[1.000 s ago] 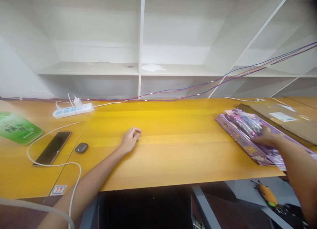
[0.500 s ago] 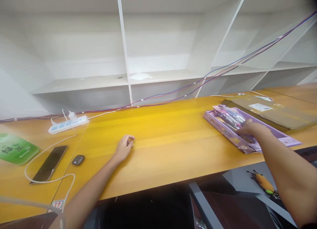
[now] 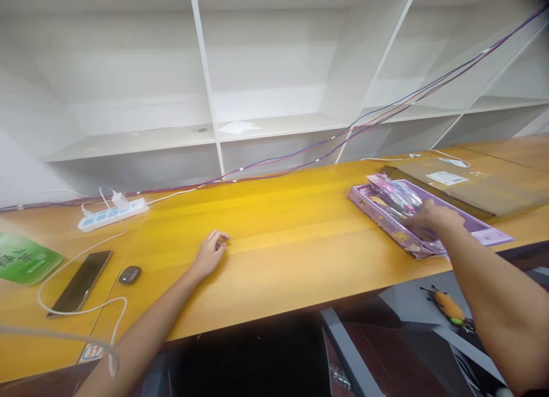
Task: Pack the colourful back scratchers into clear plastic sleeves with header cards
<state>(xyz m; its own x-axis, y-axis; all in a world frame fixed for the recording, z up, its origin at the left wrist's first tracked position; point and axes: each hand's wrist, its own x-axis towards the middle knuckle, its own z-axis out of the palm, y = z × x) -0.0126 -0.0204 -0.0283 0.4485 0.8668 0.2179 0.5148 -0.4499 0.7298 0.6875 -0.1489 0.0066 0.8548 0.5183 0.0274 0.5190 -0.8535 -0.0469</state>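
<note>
My left hand (image 3: 209, 253) rests on the yellow wooden table, palm down, with loosely bent fingers slightly apart and nothing in them. On the right, my right hand (image 3: 433, 217) reaches into a shallow purple box (image 3: 480, 230) with a patterned side wall. Its visible fingers are apart and stretch down toward the box floor; the fingertips are partly hidden. Just left of these fingers, clear plastic packets (image 3: 394, 194) with pink and dark contents lie in the box. I cannot make out what they contain.
A flat cardboard box (image 3: 480, 185) lies behind the purple box. On the left are a power strip (image 3: 114, 215), a phone (image 3: 81, 284), a dark earbud case (image 3: 130, 274), a green pouch (image 3: 28, 259) and a white cable (image 3: 125, 314). An orange toy (image 3: 448, 306) sits below the table edge.
My right hand has shifted slightly within the purple box, its fingers now reaching lower beside the packets. The left hand stays on the table. The whole view has shifted a little.
</note>
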